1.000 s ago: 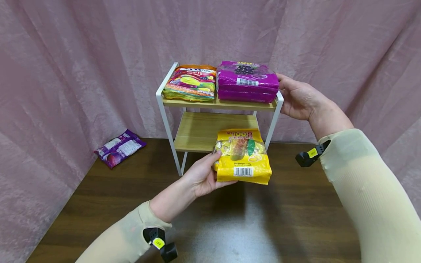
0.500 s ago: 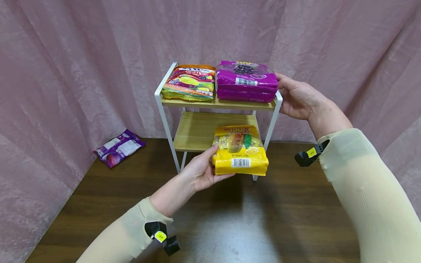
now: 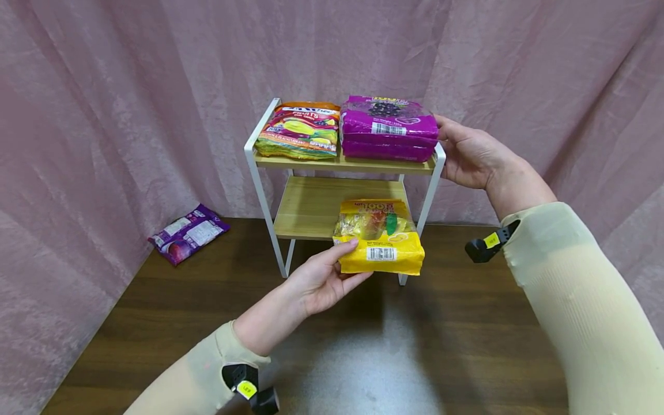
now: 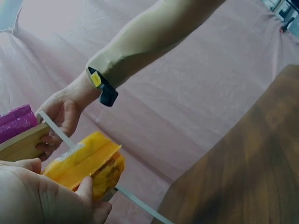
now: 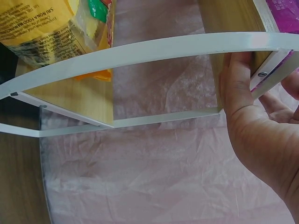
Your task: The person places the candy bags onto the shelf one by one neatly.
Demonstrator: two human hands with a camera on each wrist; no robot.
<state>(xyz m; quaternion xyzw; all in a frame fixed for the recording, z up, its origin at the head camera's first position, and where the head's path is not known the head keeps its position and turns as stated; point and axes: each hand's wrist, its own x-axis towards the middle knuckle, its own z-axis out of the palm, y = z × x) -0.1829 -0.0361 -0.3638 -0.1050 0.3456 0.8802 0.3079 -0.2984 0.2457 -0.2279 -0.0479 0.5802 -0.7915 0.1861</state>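
My left hand (image 3: 324, 282) holds a yellow candy bag (image 3: 381, 262) by its left front corner, thumb on top and fingers beneath. The bag's far end overlaps the front of the lower board (image 3: 311, 202) of a small two-tier shelf. In the right wrist view, the yellow bag (image 5: 42, 28) shows over the lower board, inside the white side frame (image 5: 154, 51). My right hand (image 3: 472, 155) grips the shelf's upper right end, with fingers (image 5: 238, 84) tucked under the top board. Beside that hand, a purple candy bag (image 3: 389, 144) rests on the top board.
A colourful fruit candy bag (image 3: 298, 129) lies on the top board's left half. Another purple bag (image 3: 189, 233) lies at the left on the brown wooden table (image 3: 197, 311). Pink curtain (image 3: 207, 69) hangs close behind the shelf.
The yellow bag has moved forward, closer to the lower board, and its front end has risen in view. My left thumb has shifted onto its front edge. The right hand stays at the shelf.
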